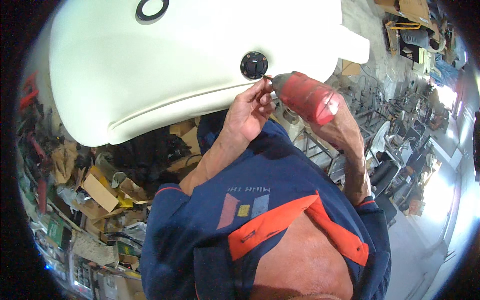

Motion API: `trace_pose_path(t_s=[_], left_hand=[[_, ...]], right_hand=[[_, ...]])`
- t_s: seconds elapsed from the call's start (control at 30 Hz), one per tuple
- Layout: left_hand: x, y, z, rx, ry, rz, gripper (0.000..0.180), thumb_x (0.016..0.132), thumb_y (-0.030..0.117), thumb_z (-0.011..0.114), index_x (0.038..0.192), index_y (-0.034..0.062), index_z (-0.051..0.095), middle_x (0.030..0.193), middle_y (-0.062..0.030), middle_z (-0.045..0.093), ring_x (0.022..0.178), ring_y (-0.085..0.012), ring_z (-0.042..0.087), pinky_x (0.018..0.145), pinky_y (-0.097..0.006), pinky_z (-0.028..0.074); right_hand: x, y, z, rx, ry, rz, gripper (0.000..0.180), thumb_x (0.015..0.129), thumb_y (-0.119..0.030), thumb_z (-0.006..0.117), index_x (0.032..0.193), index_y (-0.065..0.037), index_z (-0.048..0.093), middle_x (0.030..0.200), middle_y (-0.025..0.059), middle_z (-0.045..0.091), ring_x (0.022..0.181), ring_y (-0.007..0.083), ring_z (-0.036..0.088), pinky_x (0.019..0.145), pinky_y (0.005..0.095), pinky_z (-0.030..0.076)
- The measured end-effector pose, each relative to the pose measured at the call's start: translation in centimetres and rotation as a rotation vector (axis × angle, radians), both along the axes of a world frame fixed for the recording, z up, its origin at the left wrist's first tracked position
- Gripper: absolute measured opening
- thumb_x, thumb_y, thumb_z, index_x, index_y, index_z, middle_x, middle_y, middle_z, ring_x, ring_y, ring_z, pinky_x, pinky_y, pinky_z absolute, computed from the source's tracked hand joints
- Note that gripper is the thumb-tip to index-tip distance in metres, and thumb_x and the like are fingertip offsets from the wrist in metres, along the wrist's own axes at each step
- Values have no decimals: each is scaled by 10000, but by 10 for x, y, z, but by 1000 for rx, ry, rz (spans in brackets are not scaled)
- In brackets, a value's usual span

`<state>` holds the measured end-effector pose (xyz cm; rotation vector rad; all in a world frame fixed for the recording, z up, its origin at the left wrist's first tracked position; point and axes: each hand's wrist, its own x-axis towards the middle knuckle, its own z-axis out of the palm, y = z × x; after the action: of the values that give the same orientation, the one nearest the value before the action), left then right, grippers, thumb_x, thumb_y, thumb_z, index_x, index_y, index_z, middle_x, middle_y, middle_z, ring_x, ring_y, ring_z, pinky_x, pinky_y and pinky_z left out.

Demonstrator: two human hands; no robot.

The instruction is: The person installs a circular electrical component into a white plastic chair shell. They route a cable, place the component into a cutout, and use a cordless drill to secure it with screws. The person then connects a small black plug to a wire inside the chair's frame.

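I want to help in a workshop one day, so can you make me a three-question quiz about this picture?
1. Which hand holds the red power tool?
2. True or false: the black ring is left of the round black fitting on the white piece.
3. Fill in, "handle" or "tip": the left hand is by the tool's ____.

Key: 1. the right hand; 2. true; 3. tip.

White panel (165, 55): you can pass between the black ring (147, 19) and the black fitting (254, 65).
Fitting's near-right side: your left hand (248, 112) and the red drill (305, 95) block you.
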<state>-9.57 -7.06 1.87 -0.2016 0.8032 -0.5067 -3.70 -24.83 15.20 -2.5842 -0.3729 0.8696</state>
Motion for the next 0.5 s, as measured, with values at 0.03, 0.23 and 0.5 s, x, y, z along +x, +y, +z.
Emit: trace_pose_path(t_s=[0.03, 0.23, 0.5], left_hand=[[0, 0, -2, 4, 22, -6, 238, 1078, 138, 541, 1248, -2, 631, 845, 14, 607, 637, -64, 488, 569, -216, 435], [-4, 2, -18, -146, -54, 18, 220, 1071, 179, 569, 1190, 12, 648, 869, 20, 638, 629, -73, 483, 550, -232, 379], [-2, 2, -19, -154, -27, 8, 211, 1069, 192, 573, 1144, 16, 663, 880, 8, 652, 630, -89, 490, 551, -249, 367]], right_hand=[[5, 1, 0, -49, 46, 40, 280, 858, -261, 741, 978, -14, 687, 893, 215, 720, 858, 450, 688, 751, 471, 559], [15, 0, 3, -105, 79, 84, 310, 809, -292, 748, 941, -17, 689, 853, 232, 712, 853, 466, 683, 740, 492, 553], [21, 5, 6, -195, 194, 17, 375, 801, -225, 778, 1104, -14, 712, 967, 206, 745, 880, 435, 700, 803, 450, 571]])
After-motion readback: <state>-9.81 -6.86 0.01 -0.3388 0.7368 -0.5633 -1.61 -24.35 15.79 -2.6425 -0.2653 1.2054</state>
